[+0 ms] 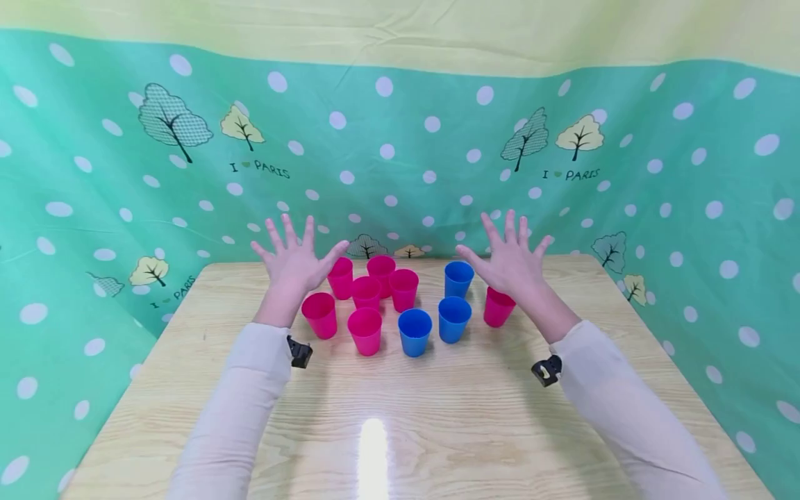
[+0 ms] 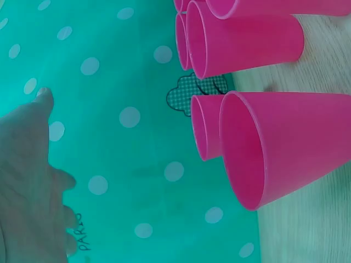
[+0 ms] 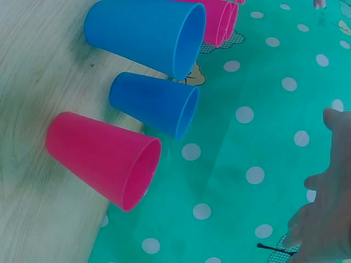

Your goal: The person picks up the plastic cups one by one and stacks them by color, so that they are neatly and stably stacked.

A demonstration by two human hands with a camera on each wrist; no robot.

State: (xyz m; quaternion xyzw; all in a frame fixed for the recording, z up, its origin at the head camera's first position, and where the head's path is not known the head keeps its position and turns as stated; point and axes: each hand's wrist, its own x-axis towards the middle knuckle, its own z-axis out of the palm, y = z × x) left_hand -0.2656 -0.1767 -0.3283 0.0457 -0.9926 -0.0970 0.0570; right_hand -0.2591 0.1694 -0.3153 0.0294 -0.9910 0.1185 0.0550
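Observation:
Both hands are raised over the far part of the table with fingers spread and nothing in them. My left hand (image 1: pixel 294 267) is above the left side of a group of upright pink cups (image 1: pixel 365 332); its thumb overlaps a back pink cup (image 1: pixel 341 281) in the head view. Nearest to it in the left wrist view is a large pink cup (image 2: pixel 296 142). My right hand (image 1: pixel 514 264) hovers over a lone pink cup (image 1: pixel 498 310), partly covering it. Beside that cup stand several blue cups (image 1: pixel 453 323), also seen in the right wrist view as a blue cup (image 3: pixel 148 101).
The cups stand on a light wood table (image 1: pixel 400 417) with a bright light reflection near the front. A green dotted curtain (image 1: pixel 387 173) closes off the back and both sides. Each wrist wears a small black camera (image 1: pixel 300 353).

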